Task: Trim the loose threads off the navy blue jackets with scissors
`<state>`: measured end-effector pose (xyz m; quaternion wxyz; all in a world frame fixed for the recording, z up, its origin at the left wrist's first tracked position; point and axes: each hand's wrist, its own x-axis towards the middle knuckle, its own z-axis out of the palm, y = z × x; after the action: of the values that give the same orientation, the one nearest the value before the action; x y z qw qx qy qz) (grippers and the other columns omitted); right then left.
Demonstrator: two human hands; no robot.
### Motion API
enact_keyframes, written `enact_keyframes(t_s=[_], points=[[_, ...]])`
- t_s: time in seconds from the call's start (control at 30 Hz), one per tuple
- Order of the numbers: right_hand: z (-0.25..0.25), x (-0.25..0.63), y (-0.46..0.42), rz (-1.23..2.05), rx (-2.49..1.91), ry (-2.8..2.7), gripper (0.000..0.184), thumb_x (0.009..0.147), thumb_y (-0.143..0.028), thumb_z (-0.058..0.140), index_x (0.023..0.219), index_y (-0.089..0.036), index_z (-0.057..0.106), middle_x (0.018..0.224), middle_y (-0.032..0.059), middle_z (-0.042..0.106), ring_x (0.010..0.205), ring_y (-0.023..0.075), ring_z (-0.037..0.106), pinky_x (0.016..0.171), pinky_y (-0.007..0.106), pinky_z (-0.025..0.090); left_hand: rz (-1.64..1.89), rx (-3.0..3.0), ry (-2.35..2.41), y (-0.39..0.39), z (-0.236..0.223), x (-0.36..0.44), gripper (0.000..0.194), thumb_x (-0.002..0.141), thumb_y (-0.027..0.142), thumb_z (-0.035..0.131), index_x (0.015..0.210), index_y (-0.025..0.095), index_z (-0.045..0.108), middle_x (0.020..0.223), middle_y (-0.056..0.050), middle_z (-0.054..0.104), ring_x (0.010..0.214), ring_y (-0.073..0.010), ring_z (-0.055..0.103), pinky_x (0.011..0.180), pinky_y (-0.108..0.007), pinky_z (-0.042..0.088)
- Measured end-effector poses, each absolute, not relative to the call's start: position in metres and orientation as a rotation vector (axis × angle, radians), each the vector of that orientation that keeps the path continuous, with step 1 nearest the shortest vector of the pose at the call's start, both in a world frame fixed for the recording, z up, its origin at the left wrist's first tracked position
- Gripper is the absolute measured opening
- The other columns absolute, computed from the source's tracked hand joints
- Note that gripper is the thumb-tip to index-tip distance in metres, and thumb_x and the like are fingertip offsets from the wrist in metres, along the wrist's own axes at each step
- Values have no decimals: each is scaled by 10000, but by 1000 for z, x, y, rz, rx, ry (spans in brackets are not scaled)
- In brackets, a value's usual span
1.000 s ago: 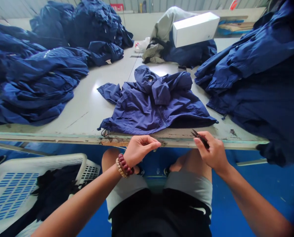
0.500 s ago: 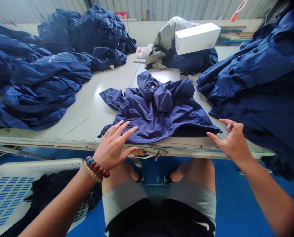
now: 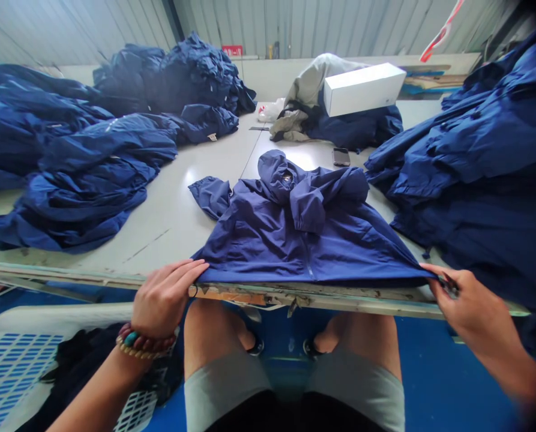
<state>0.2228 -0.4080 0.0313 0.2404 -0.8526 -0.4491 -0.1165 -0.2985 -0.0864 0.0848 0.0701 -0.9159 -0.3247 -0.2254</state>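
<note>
Overall, navy jacket [image 3: 295,252], pale worktable [image 3: 159,240], corrugated metal walls [image 3: 322,30]

Jacket [image 3: 304,246]: navy blue, no pattern. Worktop [image 3: 159,240]: pale grey. Box [image 3: 364,89]: white. Floor [image 3: 452,372]: bright blue. Basket [image 3: 20,372]: white, rows of blue slots. Bracelet [image 3: 137,343]: dark red and cream beads, one turquoise.

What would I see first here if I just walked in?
A navy hooded jacket lies in the middle at the table's near edge, the left hand and right hand at its bottom corners. Heaps of navy jackets fill both sides, and a white box sits at the back.
</note>
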Motion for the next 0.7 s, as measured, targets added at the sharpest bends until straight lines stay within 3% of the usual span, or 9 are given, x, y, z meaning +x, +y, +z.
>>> enact_keyframes(t_s=[0.17,0.23,0.3,0.37,0.5,0.6,0.7], points=[[18,224,-422,-208,-2354,-1150,316,931,-540,615,1208,-436,724,1177,127,814,979,432,801,699,569,612,-616,-2726,-1066,-95,76,-309,476,1019,182,463,1366,291,769,1359,-46,781,1212,-313,737,1094,-492,569],[17,225,-425,-187,-2320,-1137,271,889,-603,635,1098,-447,708,1166,118,820,996,449,796,713,604,619,-545,-2766,-1072,-99,73,-311,552,969,160,459,1431,281,737,1409,-51,757,1224,-316,732,1104,-491,577],[22,228,-426,-78,-2241,-1155,274,819,-651,715,893,-418,592,1158,106,828,989,452,797,703,609,622,-470,-2823,-1058,-102,75,-312,621,923,178,485,1503,268,688,1482,-61,714,1275,-319,718,1137,-494,574],[33,230,-422,14,-2147,-1189,450,798,-672,753,798,-372,418,1168,100,832,983,438,800,720,608,626,-407,-2884,-1040,-106,86,-311,626,921,263,542,1535,268,661,1527,-69,683,1335,-331,696,1162,-501,569],[70,214,-389,-121,-2042,-1149,522,856,-649,771,854,-347,344,1099,99,843,986,403,805,782,580,637,-427,-3028,-1006,-112,127,-288,531,977,463,627,1486,331,697,1493,-43,709,1348,-330,695,1169,-491,568],[95,184,-334,-66,-1823,-1320,539,883,-542,835,924,-323,344,1190,98,821,985,320,803,872,501,639,-479,-3219,-897,-109,157,-238,444,1029,441,611,1453,347,707,1460,-31,729,1329,-282,703,1167,-448,561],[100,162,-259,50,-1650,-1639,501,878,-549,841,1050,-290,449,1292,128,763,1063,298,784,916,455,632,-411,-3396,-689,-89,162,-163,430,1026,377,655,1445,293,700,1415,-66,747,1313,-269,701,1170,-443,540]])
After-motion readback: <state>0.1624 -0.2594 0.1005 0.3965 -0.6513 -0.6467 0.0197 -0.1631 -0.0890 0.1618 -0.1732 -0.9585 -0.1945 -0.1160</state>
